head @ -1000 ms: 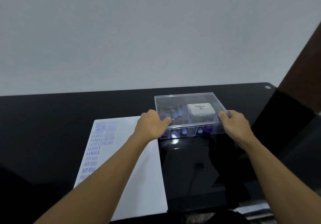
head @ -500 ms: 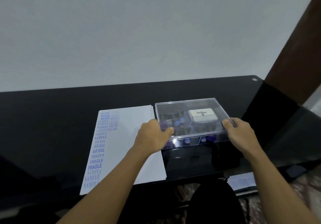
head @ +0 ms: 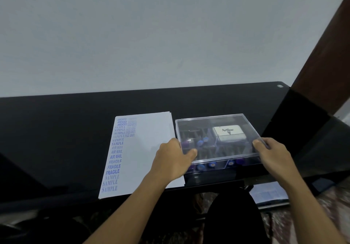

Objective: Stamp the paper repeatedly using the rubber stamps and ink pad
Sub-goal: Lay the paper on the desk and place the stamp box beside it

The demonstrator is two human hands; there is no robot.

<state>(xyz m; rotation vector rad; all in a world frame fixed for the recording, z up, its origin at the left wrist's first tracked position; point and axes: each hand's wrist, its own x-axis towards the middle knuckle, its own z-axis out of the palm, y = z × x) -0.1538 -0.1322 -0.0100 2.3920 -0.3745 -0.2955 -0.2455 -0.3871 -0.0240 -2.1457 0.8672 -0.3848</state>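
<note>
Both hands hold the clear box lid [head: 214, 130], one at each near corner, so it stays flat and does not tip. The left hand [head: 172, 160] has its grip closed on the lid's left corner, thumb on top. The right hand [head: 272, 154] has its grip closed on the right corner. Under the lid sit the white ink pad [head: 228, 134] and the blue-topped rubber stamps [head: 201, 142], still inside the box. The paper [head: 149, 149] lies just beside the box on the black table [head: 56, 130], with blue words down its left side, ready for more. A second ago more of the table's front showed; now the box and paper look closer to its near edge.
</note>
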